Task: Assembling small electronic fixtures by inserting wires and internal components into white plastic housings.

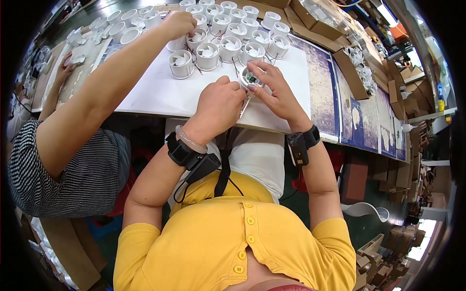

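Observation:
My right hand (277,92) grips a white round fan housing (243,83) by its side, thumb and fingers around the rim. A small green circuit board (251,78) shows inside its open end. Close against the housing's left side is my left hand (218,104), fingers pinched together. What they pinch is hidden, though a thin pale strip (244,106) shows just below the fingertips. Just beyond my hands stand several white fan units (207,57) with white blades inside and thin dark wires trailing out.
A co-worker's arm (116,80) reaches from the left, the hand (180,24) among the fans. White rings (130,36) lie at the far left. White sheeting (155,92) covers the table, with worn blue board (323,97) to the right. Cardboard boxes (352,72) of white parts stand beyond.

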The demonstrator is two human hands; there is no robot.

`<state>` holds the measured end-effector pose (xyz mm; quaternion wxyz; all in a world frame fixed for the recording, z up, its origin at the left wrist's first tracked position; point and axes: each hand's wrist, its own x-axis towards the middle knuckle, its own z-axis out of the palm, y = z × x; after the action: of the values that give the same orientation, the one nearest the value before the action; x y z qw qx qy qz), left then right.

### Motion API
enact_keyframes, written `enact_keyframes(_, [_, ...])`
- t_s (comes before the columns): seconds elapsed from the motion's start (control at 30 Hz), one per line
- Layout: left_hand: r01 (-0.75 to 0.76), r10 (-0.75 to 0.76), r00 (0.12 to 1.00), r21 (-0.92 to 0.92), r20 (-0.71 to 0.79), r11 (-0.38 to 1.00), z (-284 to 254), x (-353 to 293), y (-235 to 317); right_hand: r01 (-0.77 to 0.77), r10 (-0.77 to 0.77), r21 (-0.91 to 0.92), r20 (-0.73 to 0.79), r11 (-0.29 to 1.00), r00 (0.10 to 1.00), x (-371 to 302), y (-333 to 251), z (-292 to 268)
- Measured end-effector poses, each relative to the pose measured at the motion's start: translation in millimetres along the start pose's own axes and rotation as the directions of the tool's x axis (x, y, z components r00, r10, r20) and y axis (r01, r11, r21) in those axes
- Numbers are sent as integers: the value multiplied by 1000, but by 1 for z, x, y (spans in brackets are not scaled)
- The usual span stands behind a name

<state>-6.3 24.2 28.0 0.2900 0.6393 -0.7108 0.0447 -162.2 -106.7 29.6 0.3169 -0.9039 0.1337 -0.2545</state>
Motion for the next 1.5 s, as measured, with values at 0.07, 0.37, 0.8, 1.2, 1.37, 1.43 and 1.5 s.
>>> enact_keyframes(0.07, [-23,23,999,16,26,1000,-1,-1,0,20,-20,6,-7,1000,1000,-2,2,3])
enact_keyframes(0.37, [-7,0,999,-139,-49,990,6,-13,4,-17,30,198,-62,980,998,-15,2,22])
enact_keyframes(0.8, [193,-395,918,-918,45,345,34,-20,-20,-107,133,259,-84,960,988,-18,9,28])
enact_keyframes(1.2, [130,-323,944,-830,-63,542,31,-4,-10,-339,457,636,-25,694,889,-18,-17,9])
enact_keyframes(1.37, [53,-261,952,-758,-157,650,42,1,-2,-275,407,690,-31,669,913,-16,-12,12])
enact_keyframes(1.43, [50,-295,947,-853,-125,520,50,2,8,-280,411,700,-21,657,912,-19,-15,16])
enact_keyframes(1.5, [42,-352,935,-970,-47,241,56,4,17,-246,419,735,-56,631,906,-18,-19,22])
